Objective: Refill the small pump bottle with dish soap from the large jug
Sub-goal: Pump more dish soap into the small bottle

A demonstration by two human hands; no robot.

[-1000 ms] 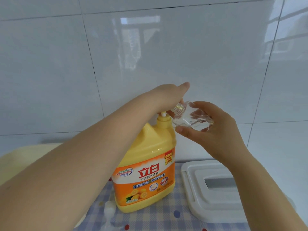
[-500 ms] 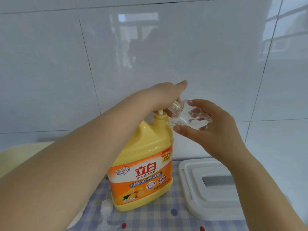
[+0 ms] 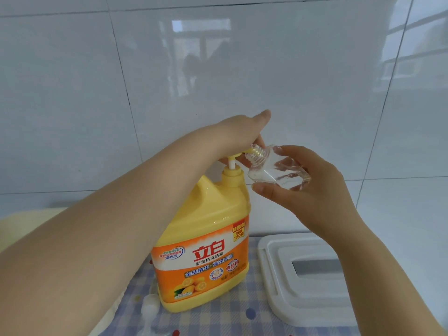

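Yellow pump head [image 3: 244, 151] of the large jug [image 3: 206, 238] now stands higher than half a second ago, with more white stem showing, so we judge one stroke is finished. Our left hand [image 3: 240, 132] presses flat on it, fingers straight. Our right hand [image 3: 308, 190] grips the small bottle [image 3: 278, 169], tilted, its neck at the spout, above the checked surface [image 3: 218, 318] near its back edge.
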